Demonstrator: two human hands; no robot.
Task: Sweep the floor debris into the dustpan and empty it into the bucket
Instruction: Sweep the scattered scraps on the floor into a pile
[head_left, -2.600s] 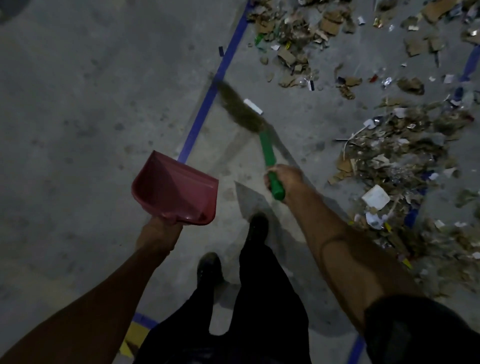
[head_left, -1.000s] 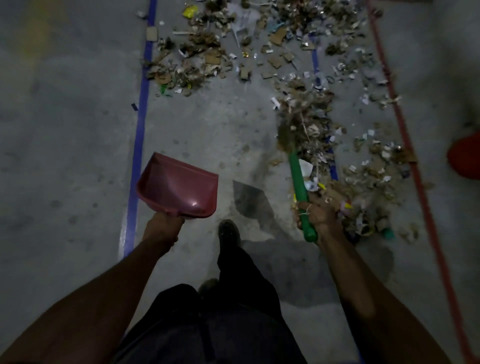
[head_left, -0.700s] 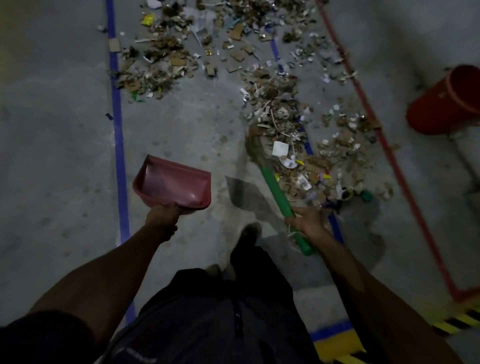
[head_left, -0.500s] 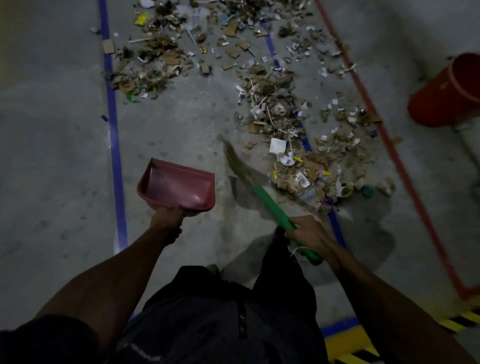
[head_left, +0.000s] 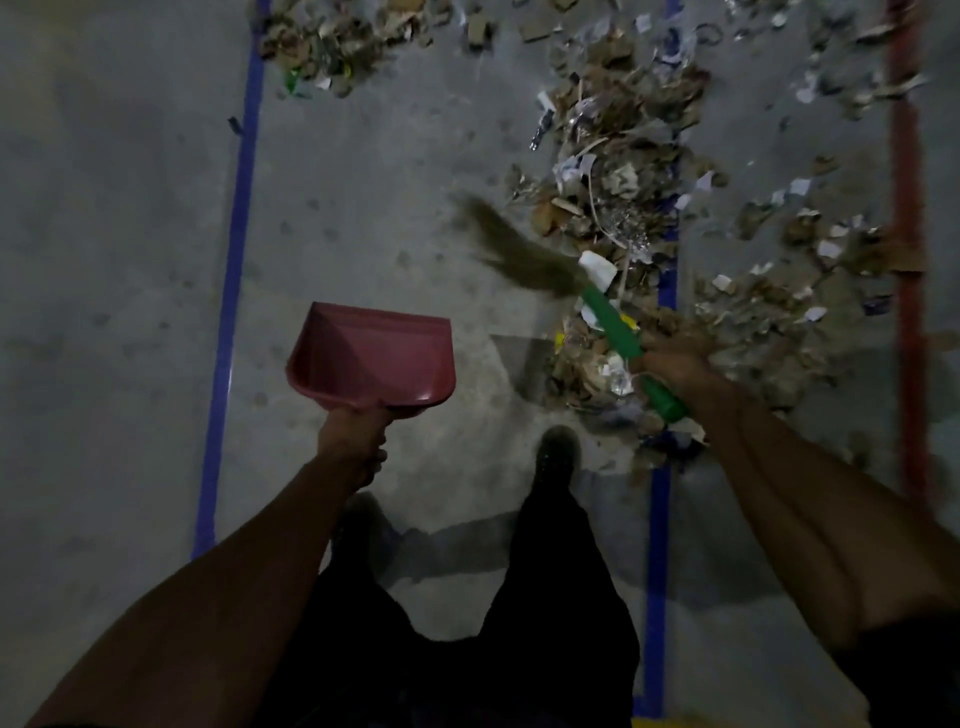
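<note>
Red dustpan empty, sweeping barely begun

Left hand (head_left: 353, 434) grips the dustpan (head_left: 374, 358) by its handle, held above the floor and nothing visible inside; right hand (head_left: 675, 364) grips the green-handled broom (head_left: 561, 283), bristles blurred beside the debris (head_left: 623, 171) strewn over the concrete floor (head_left: 104, 260). Gathering, scooping and emptying all remain; no bucket shows.

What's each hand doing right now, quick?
Left hand: grips the red dustpan by its handle.
Right hand: fingers curled round the broom by its green handle.
</note>
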